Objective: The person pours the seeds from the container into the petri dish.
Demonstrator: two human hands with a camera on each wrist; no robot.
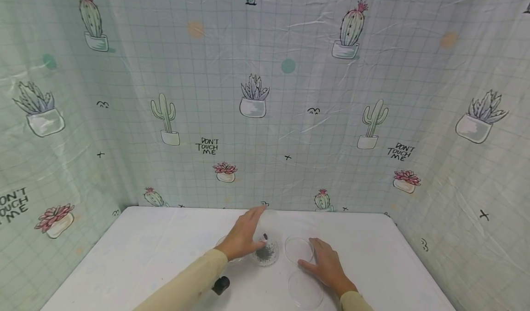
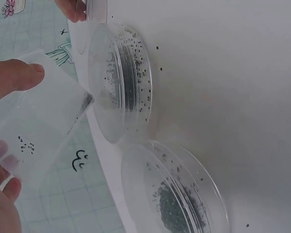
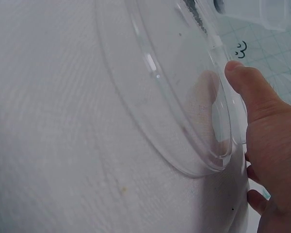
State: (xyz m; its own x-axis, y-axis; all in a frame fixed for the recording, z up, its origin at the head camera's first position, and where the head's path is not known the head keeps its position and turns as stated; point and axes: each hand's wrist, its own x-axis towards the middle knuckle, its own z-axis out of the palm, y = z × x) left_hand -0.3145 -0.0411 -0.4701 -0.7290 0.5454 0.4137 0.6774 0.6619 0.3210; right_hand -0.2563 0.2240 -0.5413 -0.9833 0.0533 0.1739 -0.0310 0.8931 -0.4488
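Note:
My left hand [image 1: 242, 237] holds a small translucent plastic bag [image 2: 48, 111] between thumb and fingers. Dark granules gather in the bag's lower corner, which points down over a clear round dish [image 1: 270, 263] with a dark heap of granules in it. Partly hidden under my left forearm is another clear dish [image 2: 211, 187], also holding dark granules. My right hand [image 1: 327, 262] lies beside a clear dish [image 1: 285, 252], thumb and forefinger spread at its right rim. In the right wrist view, the thumb [image 3: 247, 82] is extended, with no granules in the nearest clear dish [image 3: 136, 111].
One more clear dish [image 1: 290, 288] lies in front of my right hand. A small black cylindrical object [image 1: 221, 285] is by my left sleeve. Loose granules dot the white table [image 1: 165, 237], and a cactus-patterned curtain [image 1: 285, 136] hangs along its back and sides.

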